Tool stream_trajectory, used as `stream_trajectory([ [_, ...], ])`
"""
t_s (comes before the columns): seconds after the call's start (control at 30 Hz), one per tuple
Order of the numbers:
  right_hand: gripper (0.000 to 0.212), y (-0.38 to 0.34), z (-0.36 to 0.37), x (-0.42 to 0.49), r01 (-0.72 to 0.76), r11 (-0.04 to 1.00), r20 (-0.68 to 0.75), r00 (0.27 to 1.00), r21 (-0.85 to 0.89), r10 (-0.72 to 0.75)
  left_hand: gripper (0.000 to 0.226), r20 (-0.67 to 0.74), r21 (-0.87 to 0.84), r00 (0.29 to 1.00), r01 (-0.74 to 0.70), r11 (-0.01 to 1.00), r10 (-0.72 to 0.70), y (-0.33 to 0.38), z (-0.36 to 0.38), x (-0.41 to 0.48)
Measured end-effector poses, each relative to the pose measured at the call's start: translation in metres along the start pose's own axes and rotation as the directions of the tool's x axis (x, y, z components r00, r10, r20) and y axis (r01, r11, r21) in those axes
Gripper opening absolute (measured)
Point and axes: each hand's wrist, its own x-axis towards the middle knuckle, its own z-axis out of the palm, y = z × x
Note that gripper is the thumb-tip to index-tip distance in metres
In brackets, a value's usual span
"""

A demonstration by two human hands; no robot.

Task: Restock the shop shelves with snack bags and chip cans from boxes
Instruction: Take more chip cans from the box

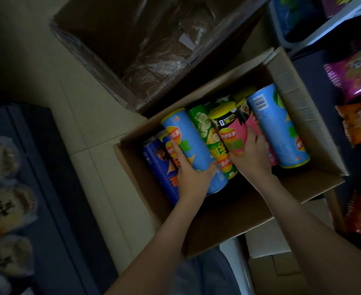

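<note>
the left hand grips a light blue can lying in the cardboard box: the thumb is pressed on the can's right side and the fingers wrap round its left side, the forefinger stretched along the label. the right hand is curled over a pink can, thumb on the near side of it and fingers pushed down into the gap on its far side, so it has hold of that can.

between the two hands lies a green can, touching both held cans. just left of the left hand, partly under the light blue can, is a dark blue can. just right of the right hand another pink tube shows, mostly hidden, and beyond it a second light blue can lies with its barcode up. all the cans lie on their sides, packed side by side, yellow lids pointing away from the person.

beyond the hands stands a second box, open, lined with crumpled clear plastic. both boxes sit on a pale tiled floor. far to the right of the right hand, shelves carry snack bags in magenta, orange and red. far to the left of the left hand, a dark shelf holds pale bags in a row.
</note>
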Motion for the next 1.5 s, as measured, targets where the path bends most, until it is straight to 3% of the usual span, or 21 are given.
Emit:
stream_trajectory([
  [0.23,0.087,-0.014,-0.038,-0.047,-0.084,0.967,-0.051,0.994,0.239,0.098,0.128,0.086,0.027,0.995,-0.06,0.998,0.057,0.014,-0.037,-0.037],
  [0.47,0.09,-0.056,-0.144,-0.135,-0.133,0.875,-0.004,0.988,0.465,0.152,0.126,0.15,0.01,0.97,-0.194,0.981,0.19,0.099,-0.085,-0.118],
  [0.7,0.082,-0.096,-0.271,-0.242,-0.037,0.775,-0.131,0.98,0.63,0.153,0.118,0.306,0.043,0.85,-0.463,0.885,0.43,0.214,-0.123,-0.233],
  [0.83,0.086,-0.102,-0.334,-0.294,0.03,0.747,-0.205,0.968,0.664,0.144,0.12,0.43,0.034,0.72,-0.615,0.788,0.544,0.261,-0.13,-0.299],
  [1.0,0.077,-0.087,-0.412,-0.368,0.169,0.682,-0.389,0.903,0.711,0.182,0.111,0.531,-0.055,0.48,-0.803,0.594,0.698,0.301,-0.115,-0.383],
  [1.07,0.076,-0.077,-0.441,-0.405,0.265,0.663,-0.486,0.857,0.7,0.171,0.108,0.587,-0.101,0.374,-0.846,0.523,0.718,0.315,-0.108,-0.42],
  [1.23,0.098,-0.03,-0.493,-0.502,0.424,0.679,-0.682,0.714,0.599,0.156,0.108,0.677,-0.266,0.1,-0.89,0.37,0.729,0.335,-0.079,-0.523],
  [1.5,0.097,0.085,-0.524,-0.683,0.591,0.639,-0.844,0.504,0.492,0.183,0.103,0.686,-0.41,-0.192,-0.899,0.155,0.702,0.284,-0.023,-0.706],
])
